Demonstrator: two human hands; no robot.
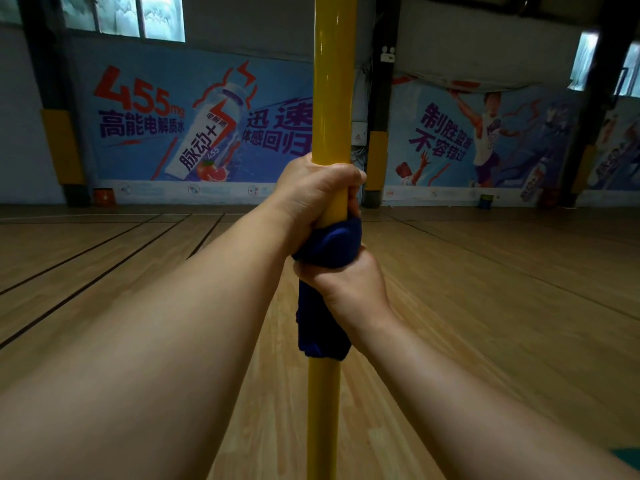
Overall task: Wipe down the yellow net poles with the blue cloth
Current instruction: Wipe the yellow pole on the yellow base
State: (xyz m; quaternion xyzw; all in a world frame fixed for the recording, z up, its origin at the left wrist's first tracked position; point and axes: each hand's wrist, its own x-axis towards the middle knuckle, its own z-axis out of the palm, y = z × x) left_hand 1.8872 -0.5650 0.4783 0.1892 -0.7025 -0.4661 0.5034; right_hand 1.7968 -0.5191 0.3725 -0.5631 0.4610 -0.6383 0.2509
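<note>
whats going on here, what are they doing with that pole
A person is wiping a yellow pole in a sports hall. The left hand grips the bare pole higher up. Just below it, the right hand grips a blue cloth wrapped round the pole. The cloth sits about mid-height in view, with bare yellow pole showing above the hands and below the cloth, over the wooden floor.

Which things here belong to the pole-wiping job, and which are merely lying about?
Job:
yellow pole
blue cloth
left hand, gripping pole
right hand, holding cloth round pole

Lying about:
orange object by wall
wall banners
</note>
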